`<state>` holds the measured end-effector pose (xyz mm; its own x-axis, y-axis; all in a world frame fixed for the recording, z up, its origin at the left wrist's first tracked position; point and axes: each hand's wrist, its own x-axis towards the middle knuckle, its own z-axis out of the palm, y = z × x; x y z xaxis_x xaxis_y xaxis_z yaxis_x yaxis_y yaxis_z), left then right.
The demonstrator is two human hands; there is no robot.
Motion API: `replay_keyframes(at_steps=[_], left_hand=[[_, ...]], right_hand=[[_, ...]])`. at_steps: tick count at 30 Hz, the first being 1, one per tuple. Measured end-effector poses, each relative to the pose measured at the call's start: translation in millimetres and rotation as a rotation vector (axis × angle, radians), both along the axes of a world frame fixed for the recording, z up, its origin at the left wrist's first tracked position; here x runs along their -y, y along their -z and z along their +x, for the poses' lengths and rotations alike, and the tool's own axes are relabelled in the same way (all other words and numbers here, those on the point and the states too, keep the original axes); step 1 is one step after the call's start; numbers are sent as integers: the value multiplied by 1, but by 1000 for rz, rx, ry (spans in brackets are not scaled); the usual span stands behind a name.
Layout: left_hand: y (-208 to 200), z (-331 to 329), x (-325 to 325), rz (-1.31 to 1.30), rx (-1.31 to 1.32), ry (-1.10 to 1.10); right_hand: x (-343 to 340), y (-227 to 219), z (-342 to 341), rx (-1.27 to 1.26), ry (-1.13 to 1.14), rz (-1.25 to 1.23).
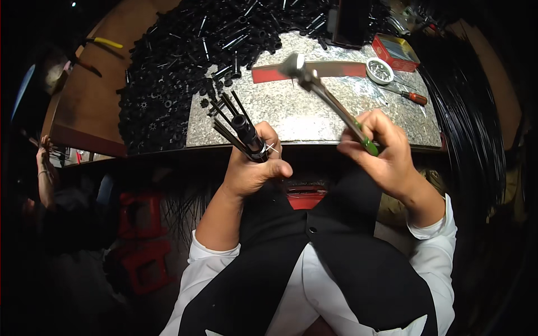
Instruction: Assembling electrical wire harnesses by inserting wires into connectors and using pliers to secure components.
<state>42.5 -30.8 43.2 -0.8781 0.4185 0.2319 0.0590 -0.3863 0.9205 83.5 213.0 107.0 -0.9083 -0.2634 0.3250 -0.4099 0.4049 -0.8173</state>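
My left hand is closed around a bundle of thin black rods with a black tube among them, like a folded umbrella frame. The rod tips point up and away from me, and the lower end is hidden in my palm. A thin white strip shows beside my thumb. My right hand grips a hammer by the green end of its handle. The hammer's blurred metal head is raised over the worktable, apart from the bundle. Behind the head lies a long red-edged bar.
A large heap of black tubular parts covers the back left. At the back right are a white cup of small metal pieces, a red tin and a screwdriver. Long black rods hang at the right. Red stools stand lower left.
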Motion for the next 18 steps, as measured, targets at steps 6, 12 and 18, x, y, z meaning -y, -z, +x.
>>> replay_keyframes(at_steps=[6,12,18], left_hand=[[-2,-1,6,105,108,87],[3,-3,5,1,85,29],[5,-3,5,-60,93,0]], right_hand=[[-11,-8,-2,-693,210,581],[-11,-4,-2,-945,361,900],[-12,0,-1,-992,388,920]])
